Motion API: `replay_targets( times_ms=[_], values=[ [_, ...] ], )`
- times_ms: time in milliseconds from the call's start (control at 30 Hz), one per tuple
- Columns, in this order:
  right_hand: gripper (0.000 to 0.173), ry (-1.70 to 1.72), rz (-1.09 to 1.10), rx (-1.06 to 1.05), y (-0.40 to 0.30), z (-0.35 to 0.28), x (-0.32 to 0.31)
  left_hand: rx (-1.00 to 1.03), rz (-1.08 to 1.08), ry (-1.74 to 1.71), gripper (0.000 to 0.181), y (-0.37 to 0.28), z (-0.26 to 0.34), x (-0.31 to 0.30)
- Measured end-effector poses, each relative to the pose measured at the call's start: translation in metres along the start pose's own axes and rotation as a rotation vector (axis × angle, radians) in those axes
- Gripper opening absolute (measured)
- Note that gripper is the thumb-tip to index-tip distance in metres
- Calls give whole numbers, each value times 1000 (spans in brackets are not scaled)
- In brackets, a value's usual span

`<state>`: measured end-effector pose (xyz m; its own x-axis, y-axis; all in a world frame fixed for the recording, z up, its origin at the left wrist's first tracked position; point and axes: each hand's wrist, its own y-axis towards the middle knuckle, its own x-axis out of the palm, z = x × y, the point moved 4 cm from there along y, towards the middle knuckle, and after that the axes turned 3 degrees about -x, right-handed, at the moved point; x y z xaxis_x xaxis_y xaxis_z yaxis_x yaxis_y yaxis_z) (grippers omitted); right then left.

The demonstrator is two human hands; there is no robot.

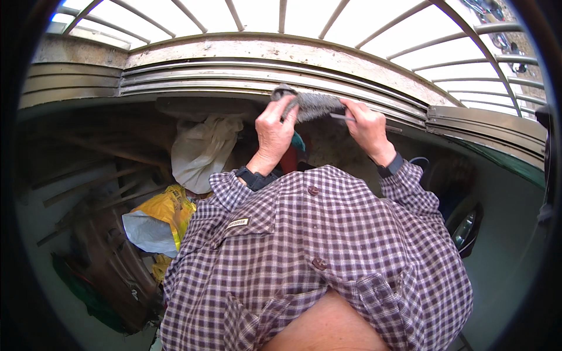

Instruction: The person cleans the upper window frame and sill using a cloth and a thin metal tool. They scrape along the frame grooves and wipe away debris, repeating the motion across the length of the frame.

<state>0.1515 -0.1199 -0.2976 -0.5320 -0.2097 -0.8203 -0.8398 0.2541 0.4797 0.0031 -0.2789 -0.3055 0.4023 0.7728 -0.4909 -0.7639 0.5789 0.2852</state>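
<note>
A grey, fuzzy cloth (318,105) is stretched between my two hands, just in front of an aluminium sliding-window track (197,78). My left hand (274,131) pinches its left end, where the cloth is bunched and darkly soiled. At the opposite end, my right hand (366,131) grips the cloth's edge between thumb and fingers. A thin, flat greyish stick (342,117) juts leftward from that same hand; its other end is hidden by the fingers. Whether the cloth touches the track, I cannot tell.
Metal security bars (282,17) rise beyond the pale, stained sill (246,47). Below the window, to the left, are a whitish sack (204,153), a yellow plastic bag (169,204) and several long wooden pieces (92,186). A dark, shiny object (465,230) stands low on the right.
</note>
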Motion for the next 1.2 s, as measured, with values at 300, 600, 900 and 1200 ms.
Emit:
replay_targets(
  times_ms=[300, 600, 900, 1200],
  values=[
    [22, -131, -290, 240, 32, -21, 59, -140, -57, 468, 33, 39, -25, -8],
    [21, -1, -106, 334, 18, -4, 32, 110, -271, 435, 31, 28, -1, 4],
    [58, -119, -506, 371, -2, -16, 37, 19, -215, 576, 33, 34, -10, 6],
    [51, 652, -167, 548, 21, -21, 68, -141, -474, 497, 62, 29, -23, 16]
  ],
)
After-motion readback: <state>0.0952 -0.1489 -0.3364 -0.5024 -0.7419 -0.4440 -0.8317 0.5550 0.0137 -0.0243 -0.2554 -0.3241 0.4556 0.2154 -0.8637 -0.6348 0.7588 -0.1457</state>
